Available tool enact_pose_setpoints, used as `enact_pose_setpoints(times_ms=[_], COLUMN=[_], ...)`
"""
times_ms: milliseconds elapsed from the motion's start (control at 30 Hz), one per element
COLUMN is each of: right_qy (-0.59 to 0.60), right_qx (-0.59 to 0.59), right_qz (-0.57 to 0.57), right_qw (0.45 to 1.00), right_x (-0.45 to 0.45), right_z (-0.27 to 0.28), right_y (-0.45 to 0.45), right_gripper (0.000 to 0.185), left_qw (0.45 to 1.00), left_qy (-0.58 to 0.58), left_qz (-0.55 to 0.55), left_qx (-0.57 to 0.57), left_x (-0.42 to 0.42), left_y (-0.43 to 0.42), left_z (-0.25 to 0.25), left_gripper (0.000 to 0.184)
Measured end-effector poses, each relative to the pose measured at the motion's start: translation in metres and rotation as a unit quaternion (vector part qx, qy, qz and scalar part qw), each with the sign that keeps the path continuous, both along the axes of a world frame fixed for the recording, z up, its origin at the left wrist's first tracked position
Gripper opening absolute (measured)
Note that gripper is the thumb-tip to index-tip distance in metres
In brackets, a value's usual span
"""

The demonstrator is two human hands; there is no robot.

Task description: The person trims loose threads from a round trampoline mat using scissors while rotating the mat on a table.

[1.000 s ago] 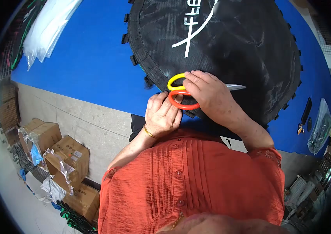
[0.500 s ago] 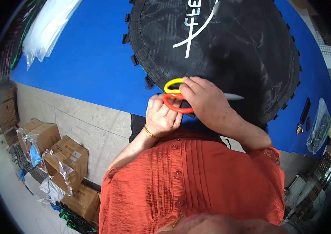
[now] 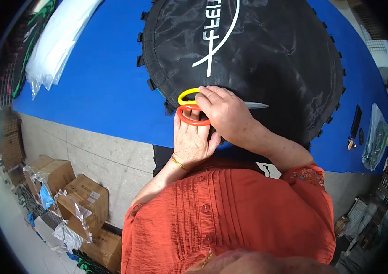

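A round black mesh mat [image 3: 267, 59] with white lettering and short black strap loops along its rim lies on the blue table. My right hand [image 3: 226, 112] is closed around a pair of scissors [image 3: 195, 122] with one red and one yellow handle loop. Their blade points right, flat above the mat. Just below, my left hand [image 3: 191, 141] rests at the mat's near edge, fingers stretched out and thumb apart. Its fingertips are partly hidden behind the red handle loop.
Clear plastic bags [image 3: 54, 55] lie at the table's [image 3: 107, 77] far left. On the right are a black object [image 3: 356, 121], small items and a bagged part [image 3: 374, 141]. Cardboard boxes [image 3: 84, 201] stand on the floor at left.
My left hand has gone from curled at the mat's edge to stretched out. The scissors, still in my right hand, and the mat appear shifted left in view.
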State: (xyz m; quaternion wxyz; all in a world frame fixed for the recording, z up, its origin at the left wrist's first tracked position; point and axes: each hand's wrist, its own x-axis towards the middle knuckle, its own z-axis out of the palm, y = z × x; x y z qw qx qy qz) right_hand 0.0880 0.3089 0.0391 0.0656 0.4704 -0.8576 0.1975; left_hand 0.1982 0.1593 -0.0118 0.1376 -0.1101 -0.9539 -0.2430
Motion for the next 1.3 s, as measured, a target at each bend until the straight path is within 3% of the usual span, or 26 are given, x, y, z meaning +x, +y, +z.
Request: enact_pose_setpoints(times_ms=[100,533,633,1033,1300], right_qy=[-0.018,0.048,0.028,0.128,0.084], right_qx=[0.017,0.044,0.011,0.027,0.056], right_qz=[-0.033,-0.130,-0.120,-0.126,-0.112], right_qw=[0.999,0.989,0.992,0.983,0.989], right_x=[-0.002,-0.020,-0.028,-0.036,-0.057], right_z=[0.007,0.001,0.000,-0.002,-0.006], right_y=[0.012,0.040,0.043,0.034,0.022], right_gripper=[0.031,0.028,0.027,0.022,0.023], left_qw=[0.999,0.999,0.999,0.999,0.999], left_qy=[-0.021,-0.006,-0.008,-0.010,-0.006], left_qz=[0.006,0.022,0.020,0.020,0.020], left_qx=[-0.029,-0.046,-0.047,-0.041,-0.048], left_x=[-0.002,-0.008,-0.006,-0.007,-0.007], left_y=[0.001,0.004,0.005,0.005,0.005], left_z=[0.000,0.008,0.008,0.009,0.009], left_gripper=[0.078,0.070,0.070,0.070,0.071])
